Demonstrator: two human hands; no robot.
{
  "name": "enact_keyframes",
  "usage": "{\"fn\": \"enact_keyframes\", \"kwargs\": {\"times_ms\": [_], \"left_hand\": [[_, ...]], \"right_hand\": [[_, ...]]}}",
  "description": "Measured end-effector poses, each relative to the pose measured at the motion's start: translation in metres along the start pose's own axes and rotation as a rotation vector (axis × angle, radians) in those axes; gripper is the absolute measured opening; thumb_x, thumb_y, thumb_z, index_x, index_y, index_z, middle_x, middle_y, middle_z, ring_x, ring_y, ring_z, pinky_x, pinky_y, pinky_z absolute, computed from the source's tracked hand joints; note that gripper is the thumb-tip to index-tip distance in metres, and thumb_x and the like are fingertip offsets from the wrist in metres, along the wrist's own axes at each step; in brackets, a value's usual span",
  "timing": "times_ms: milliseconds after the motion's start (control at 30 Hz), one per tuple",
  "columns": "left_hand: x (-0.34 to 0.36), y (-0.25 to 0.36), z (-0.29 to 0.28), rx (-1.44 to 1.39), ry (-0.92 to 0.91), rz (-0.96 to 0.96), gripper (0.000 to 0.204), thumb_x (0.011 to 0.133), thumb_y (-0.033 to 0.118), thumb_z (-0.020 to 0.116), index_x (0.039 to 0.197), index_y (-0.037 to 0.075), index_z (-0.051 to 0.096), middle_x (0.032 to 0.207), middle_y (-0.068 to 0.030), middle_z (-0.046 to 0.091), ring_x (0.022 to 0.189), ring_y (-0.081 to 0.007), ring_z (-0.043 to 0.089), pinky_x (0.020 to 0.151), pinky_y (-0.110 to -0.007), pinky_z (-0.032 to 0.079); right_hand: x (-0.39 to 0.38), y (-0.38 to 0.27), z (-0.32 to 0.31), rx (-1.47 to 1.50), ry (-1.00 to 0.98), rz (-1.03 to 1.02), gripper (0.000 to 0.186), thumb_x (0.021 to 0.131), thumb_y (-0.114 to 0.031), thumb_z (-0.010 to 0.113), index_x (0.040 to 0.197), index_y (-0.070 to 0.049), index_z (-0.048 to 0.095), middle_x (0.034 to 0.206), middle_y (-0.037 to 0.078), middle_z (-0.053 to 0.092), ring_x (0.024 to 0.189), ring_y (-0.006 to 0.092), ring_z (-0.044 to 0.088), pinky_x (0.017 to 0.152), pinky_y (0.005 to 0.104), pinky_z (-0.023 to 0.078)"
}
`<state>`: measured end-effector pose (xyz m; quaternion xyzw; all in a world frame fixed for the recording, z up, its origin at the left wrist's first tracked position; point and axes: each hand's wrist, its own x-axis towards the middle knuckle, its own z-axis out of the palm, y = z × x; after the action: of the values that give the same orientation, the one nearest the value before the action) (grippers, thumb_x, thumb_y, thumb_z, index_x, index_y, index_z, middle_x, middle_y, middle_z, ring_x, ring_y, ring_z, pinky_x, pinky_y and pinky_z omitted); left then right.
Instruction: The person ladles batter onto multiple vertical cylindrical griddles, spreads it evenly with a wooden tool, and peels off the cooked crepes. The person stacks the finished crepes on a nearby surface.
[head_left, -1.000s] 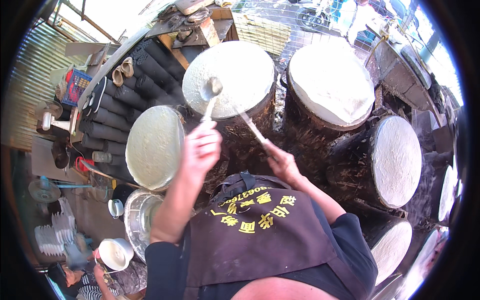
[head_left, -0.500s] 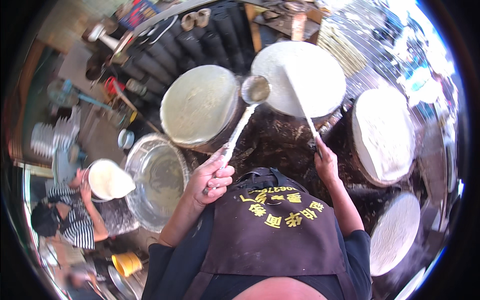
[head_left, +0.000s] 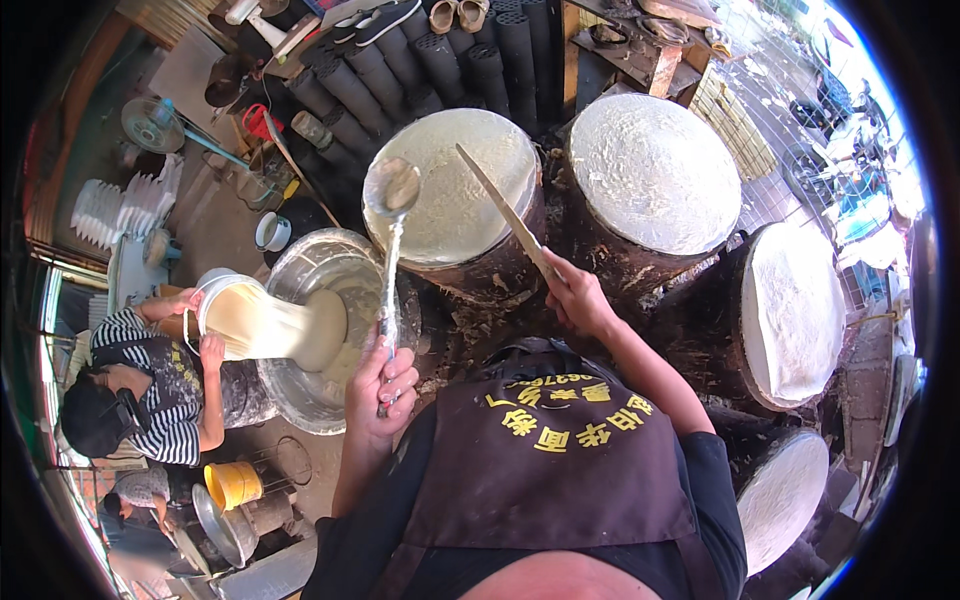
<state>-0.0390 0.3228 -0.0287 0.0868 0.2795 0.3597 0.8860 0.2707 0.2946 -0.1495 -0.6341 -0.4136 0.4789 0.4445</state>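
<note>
One brown apron (head_left: pixel 550 490) with yellow lettering covers the wearer's front, over a dark shirt. Beyond it, the left hand (head_left: pixel 382 390) makes a fist, its grip wrapped round the lower handle of a ladle (head_left: pixel 391 265). The ladle stands nearly upright in the view, its handle crusted white; a pale residue shows in its bowl. The right hand (head_left: pixel 580 298) has its grip pinching one end of a flat stick (head_left: pixel 510 220), which slants up and leftward.

Four dark drums with pale, rough tops curve around the hands. The stick's far end overlaps the top of the left drum (head_left: pixel 500 268), and the ladle's bowl overlaps that drum's left edge; whether either touches, one cannot tell. Next come the second drum (head_left: pixel 615 258), the third drum (head_left: pixel 705 320) and, lower right, the fourth drum (head_left: pixel 745 445).

Left of the ladle sits a metal basin (head_left: pixel 335 255). Another person in a striped shirt (head_left: pixel 185 435) tips a white bucket (head_left: pixel 215 283) over it with both hands, and thick pale liquid (head_left: pixel 322 325) pours in.

Farther off are a yellow bucket (head_left: pixel 232 485), black cylinders (head_left: pixel 385 85) stacked behind the left drum, beige shoes (head_left: pixel 458 14) on them, and a fan (head_left: pixel 153 125).
</note>
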Motion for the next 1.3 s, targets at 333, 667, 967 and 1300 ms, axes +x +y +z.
{"fn": "enact_keyframes", "kwargs": {"times_ms": [333, 667, 967, 1300], "left_hand": [[-0.019, 0.051, -0.044, -0.058, -0.027, 0.009, 0.03, 0.104, 0.02, 0.034, 0.131, 0.023, 0.045, 0.073, -0.0009, 0.038, 0.048, -0.0055, 0.035, 0.031, -0.022, 0.038], [-0.032, 0.106, -0.07, -0.069, -0.108, -0.043, 0.02, 0.104, 0.023, 0.034, 0.108, 0.009, 0.048, 0.072, -0.0008, 0.039, 0.046, -0.0067, 0.038, 0.033, -0.023, 0.037], [-0.006, 0.135, -0.087, 0.041, -0.151, -0.334, 0.02, 0.104, 0.022, 0.035, 0.12, 0.015, 0.045, 0.072, -0.0009, 0.039, 0.046, -0.0071, 0.039, 0.033, -0.022, 0.04], [0.063, 0.066, -0.03, 0.446, -0.272, -0.761, 0.036, 0.1, 0.046, 0.041, 0.115, 0.014, 0.049, 0.071, 0.0009, 0.04, 0.047, -0.0044, 0.038, 0.033, -0.019, 0.035]], "right_hand": [[0.025, 0.016, 0.051, -0.39, 0.066, -0.26, 0.05, 0.09, -0.008, 0.053, 0.139, -0.017, 0.045, 0.065, 0.013, 0.061, 0.053, 0.0237, 0.062, 0.05, 0.0376, 0.051], [-0.036, 0.006, 0.087, 0.491, -0.134, 0.12, 0.053, 0.094, -0.008, 0.047, 0.145, -0.008, 0.035, 0.07, 0.006, 0.059, 0.045, 0.0108, 0.049, 0.041, 0.0244, 0.04], [-0.091, -0.02, 0.102, 0.335, 0.19, -0.076, 0.058, 0.093, -0.003, 0.046, 0.148, -0.01, 0.031, 0.07, 0.006, 0.057, 0.047, 0.0075, 0.048, 0.043, 0.0218, 0.041], [-0.117, -0.099, 0.135, -0.621, 0.25, -0.51, 0.046, 0.079, -0.015, 0.062, 0.125, -0.015, 0.056, 0.089, 0.015, 0.061, 0.082, 0.0351, 0.063, 0.067, 0.044, 0.053]]}}
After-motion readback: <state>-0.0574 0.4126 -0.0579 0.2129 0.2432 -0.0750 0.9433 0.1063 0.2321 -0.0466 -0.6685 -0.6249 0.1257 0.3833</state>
